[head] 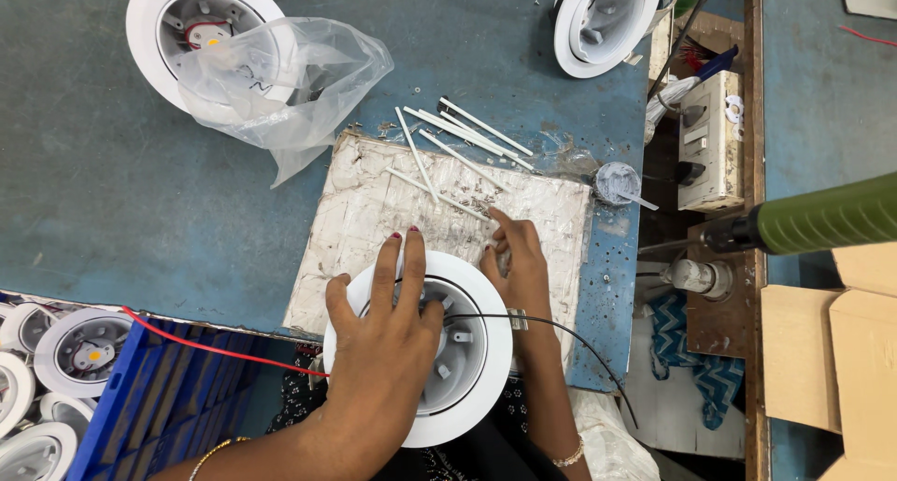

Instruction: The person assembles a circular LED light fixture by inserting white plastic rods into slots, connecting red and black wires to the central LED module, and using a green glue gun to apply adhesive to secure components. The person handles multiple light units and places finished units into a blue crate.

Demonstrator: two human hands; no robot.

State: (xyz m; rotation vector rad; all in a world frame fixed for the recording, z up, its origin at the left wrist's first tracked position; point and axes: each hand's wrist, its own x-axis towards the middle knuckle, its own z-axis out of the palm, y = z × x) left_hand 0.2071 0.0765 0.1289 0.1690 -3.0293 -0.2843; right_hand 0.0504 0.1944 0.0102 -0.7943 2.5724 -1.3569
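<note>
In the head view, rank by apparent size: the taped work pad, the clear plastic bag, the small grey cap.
1. Taped work pad, largest.
2. Clear plastic bag.
3. Small grey cap, smallest.
All lie on the blue table, so nearness hardly matters.

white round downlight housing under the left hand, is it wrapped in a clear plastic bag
No, the white round downlight housing under the left hand is bare; the clear plastic bag lies over another housing at the far left.

A clear plastic bag (285, 79) lies upper left; brown cardboard boxes (832, 350) stand right.
</note>
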